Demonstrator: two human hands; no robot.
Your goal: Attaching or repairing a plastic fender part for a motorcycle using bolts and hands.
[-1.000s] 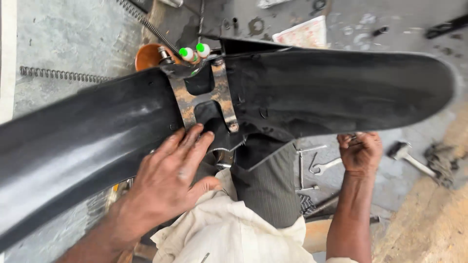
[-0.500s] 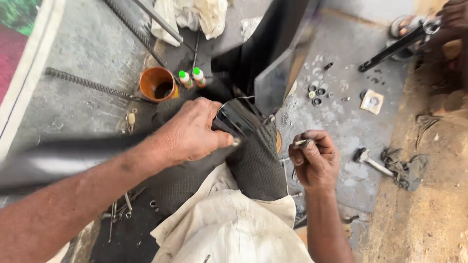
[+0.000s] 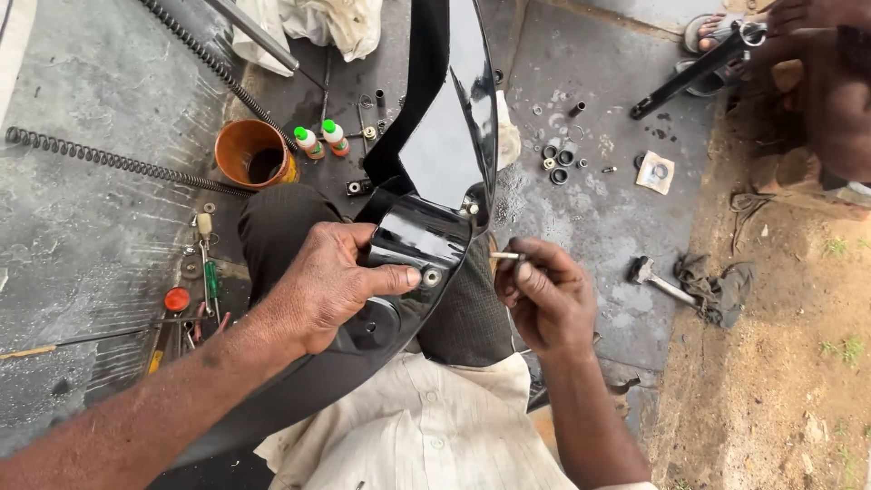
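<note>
While the person sits on the concrete floor (image 3: 82, 227) with a knee raised at the centre of the frame, a glossy black mudguard (image 3: 435, 163) lies across the lap and runs from the lower left up to the top centre. Left hand (image 3: 327, 286) presses on the mudguard's curved end, fingers closed over its edge and the thumb stretched toward a small round mounting hole (image 3: 432, 276). Just right of that, the right hand (image 3: 544, 299) has its fingers pinched shut on a small bolt (image 3: 504, 257), whose tip points left at the mudguard without touching it.

Left of the knee, a red round cap (image 3: 177, 298) and small tools lie on the floor. Farther up sit an orange plastic cup (image 3: 255, 154) and two small green-capped bottles (image 3: 322, 141). A long coil spring (image 3: 109, 161) stretches across the upper left. Right of the mudguard, washers and nuts (image 3: 555, 161) are scattered, and a hammer (image 3: 655, 280) lies at the right beside a dirty rag (image 3: 712, 286).
</note>
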